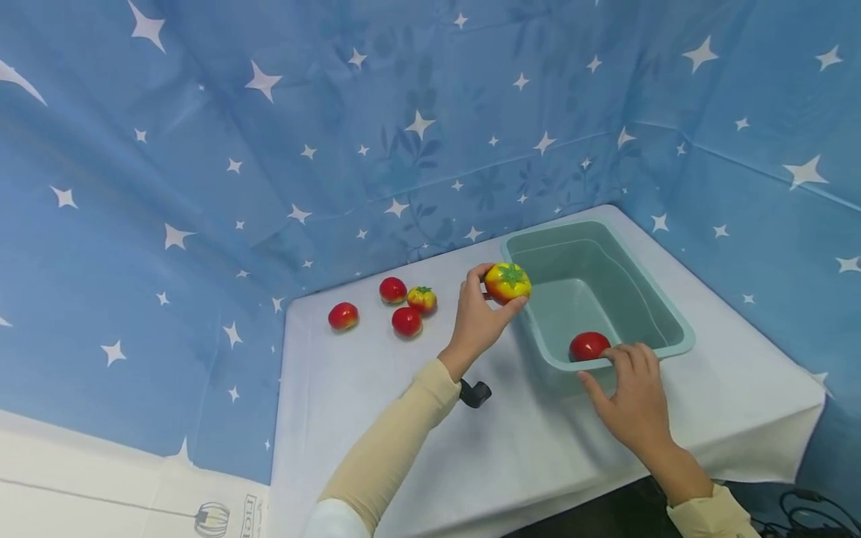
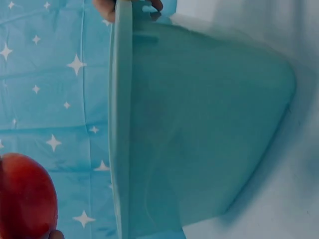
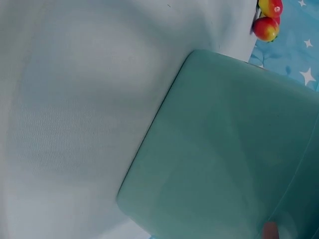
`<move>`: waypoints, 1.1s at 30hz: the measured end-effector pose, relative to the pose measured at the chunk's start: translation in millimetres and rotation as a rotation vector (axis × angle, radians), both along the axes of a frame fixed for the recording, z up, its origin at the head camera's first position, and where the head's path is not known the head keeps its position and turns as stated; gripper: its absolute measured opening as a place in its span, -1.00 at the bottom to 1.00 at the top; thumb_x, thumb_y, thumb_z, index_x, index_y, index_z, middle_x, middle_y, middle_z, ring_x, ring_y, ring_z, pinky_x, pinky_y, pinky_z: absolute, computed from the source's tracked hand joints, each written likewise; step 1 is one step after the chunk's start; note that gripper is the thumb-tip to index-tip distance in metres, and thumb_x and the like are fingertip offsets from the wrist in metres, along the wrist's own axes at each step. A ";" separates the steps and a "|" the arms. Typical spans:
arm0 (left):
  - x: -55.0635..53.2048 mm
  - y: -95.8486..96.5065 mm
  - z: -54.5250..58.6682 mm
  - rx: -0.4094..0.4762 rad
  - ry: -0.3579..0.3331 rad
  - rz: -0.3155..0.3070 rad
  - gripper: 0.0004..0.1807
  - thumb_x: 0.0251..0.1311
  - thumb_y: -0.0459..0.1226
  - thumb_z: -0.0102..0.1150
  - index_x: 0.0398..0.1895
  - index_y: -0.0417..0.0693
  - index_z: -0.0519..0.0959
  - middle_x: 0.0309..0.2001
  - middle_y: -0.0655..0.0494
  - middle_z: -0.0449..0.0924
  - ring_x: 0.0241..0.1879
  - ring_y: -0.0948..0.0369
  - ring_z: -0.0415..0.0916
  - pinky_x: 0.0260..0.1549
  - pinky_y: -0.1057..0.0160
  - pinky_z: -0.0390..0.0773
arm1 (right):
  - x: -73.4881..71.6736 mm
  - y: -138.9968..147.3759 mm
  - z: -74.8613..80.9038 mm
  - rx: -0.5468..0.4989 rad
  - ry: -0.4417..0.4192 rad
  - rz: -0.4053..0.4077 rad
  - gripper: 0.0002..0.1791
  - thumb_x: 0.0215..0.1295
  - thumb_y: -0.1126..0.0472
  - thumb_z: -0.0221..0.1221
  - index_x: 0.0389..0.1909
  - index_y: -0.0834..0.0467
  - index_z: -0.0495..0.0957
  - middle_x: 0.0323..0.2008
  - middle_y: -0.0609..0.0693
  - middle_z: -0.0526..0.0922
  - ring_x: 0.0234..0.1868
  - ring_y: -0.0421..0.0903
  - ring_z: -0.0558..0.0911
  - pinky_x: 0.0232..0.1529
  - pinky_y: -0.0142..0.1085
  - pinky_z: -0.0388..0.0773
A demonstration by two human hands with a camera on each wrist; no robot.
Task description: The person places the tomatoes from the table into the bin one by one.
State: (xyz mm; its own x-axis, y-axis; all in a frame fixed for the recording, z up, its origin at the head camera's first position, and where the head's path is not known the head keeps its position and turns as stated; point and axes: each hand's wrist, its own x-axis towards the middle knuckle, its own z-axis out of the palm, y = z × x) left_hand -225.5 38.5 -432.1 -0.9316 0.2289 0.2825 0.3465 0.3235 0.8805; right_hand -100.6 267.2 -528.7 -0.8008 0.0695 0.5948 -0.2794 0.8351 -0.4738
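While the right hand grips the near rim of a green bin, thumb outside and fingers over the edge, a red tomato lies inside; the left hand pinches a yellow-and-red tomato near the left rim, and four more tomatoes sit on the white tablecloth before a starry blue curtain

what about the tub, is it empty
No, a red fruit lies inside the tub, close to the wall whose rim the right hand grips.
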 end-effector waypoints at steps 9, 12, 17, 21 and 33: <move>11.2 26.2 2.2 0.043 0.010 -0.109 -0.18 0.17 -0.05 0.33 0.41 0.02 0.13 0.24 0.16 0.28 0.12 0.27 0.33 0.06 0.33 0.51 | -1.8 0.0 -0.2 0.022 0.033 0.011 -0.40 0.01 0.01 0.35 -0.06 0.36 0.45 -0.08 0.28 0.45 0.05 0.23 0.34 -0.02 0.10 0.30; 11.8 34.1 2.3 0.021 0.040 -0.131 -0.15 0.19 -0.05 0.31 0.46 0.09 0.09 0.27 0.15 0.26 0.13 0.29 0.33 0.05 0.40 0.49 | -1.3 0.2 0.8 0.024 0.035 0.007 -0.39 -0.02 0.02 0.36 -0.05 0.36 0.45 -0.08 0.28 0.46 0.05 0.23 0.34 -0.02 0.11 0.31; 14.1 45.4 -0.9 -0.075 0.112 -0.179 -0.19 0.20 -0.07 0.30 0.47 0.11 0.16 0.28 0.10 0.25 0.04 0.30 0.36 -0.06 0.48 0.50 | 0.7 0.2 1.2 0.022 0.026 -0.003 -0.39 -0.02 0.03 0.36 -0.05 0.37 0.45 -0.07 0.29 0.45 0.07 0.24 0.33 0.01 0.13 0.30; 19.6 50.6 -7.6 -0.168 0.155 -0.220 -0.23 0.18 -0.10 0.32 0.41 0.00 0.20 0.24 0.09 0.27 -0.03 0.31 0.35 -0.12 0.52 0.48 | 0.8 0.3 0.3 0.023 0.021 -0.005 -0.38 -0.04 0.04 0.38 -0.05 0.37 0.45 -0.07 0.29 0.45 0.07 0.24 0.33 0.02 0.12 0.30; 27.8 65.8 -23.1 -0.302 0.173 -0.238 -0.23 0.14 -0.09 0.35 0.35 -0.03 0.19 0.25 0.11 0.26 0.06 0.31 0.37 0.04 0.51 0.41 | 0.5 0.2 -0.2 0.026 0.013 -0.010 -0.40 -0.03 0.05 0.37 -0.07 0.37 0.45 -0.10 0.28 0.45 0.04 0.24 0.33 0.00 0.10 0.28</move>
State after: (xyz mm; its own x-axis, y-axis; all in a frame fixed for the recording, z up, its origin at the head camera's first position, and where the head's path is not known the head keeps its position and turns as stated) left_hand -197.7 104.3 -455.2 -0.7873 0.5286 0.3174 0.5773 0.4510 0.6807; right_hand -100.1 267.5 -528.9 -0.7925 0.0622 0.6067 -0.2766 0.8500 -0.4484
